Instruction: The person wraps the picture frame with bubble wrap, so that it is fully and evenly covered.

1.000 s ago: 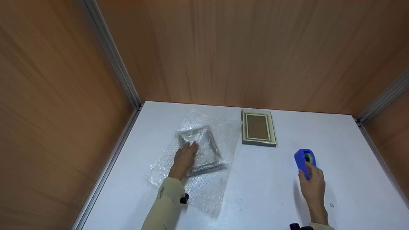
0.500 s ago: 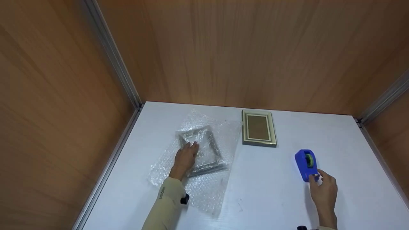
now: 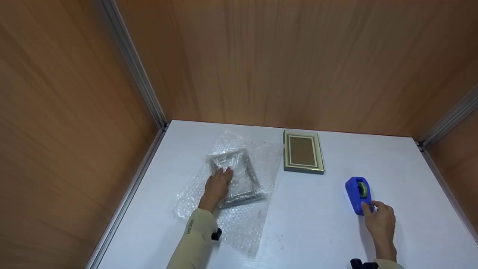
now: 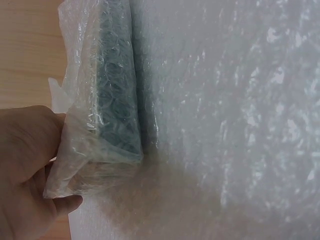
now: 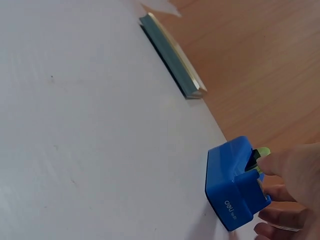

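My left hand rests with its fingers on the bubble wrap, pressing it over a picture frame. In the left wrist view, the dark side of that frame shows through the film, the hand at its corner. My right hand is at the cutter end of a blue tape dispenser, thumb and forefinger pinching the end of the tape. A green-cored roll sits in the dispenser. In the right wrist view, the thumb overlaps the dispenser, which stands upright on the table.
An unwrapped gold-rimmed picture frame with a brown middle lies near the table's back edge, beside the bubble wrap's right corner. Wooden panels enclose the white table at the back and both sides.
My right hand has moved from over the dispenser's body to its near end, and the thumb and forefinger now pinch there. The left hand stays on the wrapped frame.
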